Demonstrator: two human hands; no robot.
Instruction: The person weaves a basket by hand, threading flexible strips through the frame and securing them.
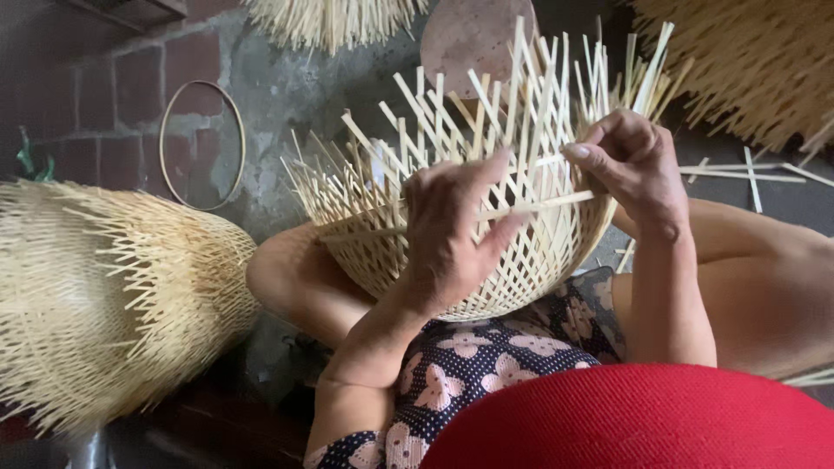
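The half-woven bamboo basket (pixel 486 252) rested on the lap for support, the left hand (pixel 452 234) gripping its wall while the right hand (pixel 634 165) pinched 1 horizontal strip (pixel 547 204) between its uprights.

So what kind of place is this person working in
Probably a home basket-weaving workshop. Both hands, left hand and right hand, work a strip into a half-woven bamboo basket on the lap, with unfinished baskets stacked on a bare floor, and a hoop against a brick wall.
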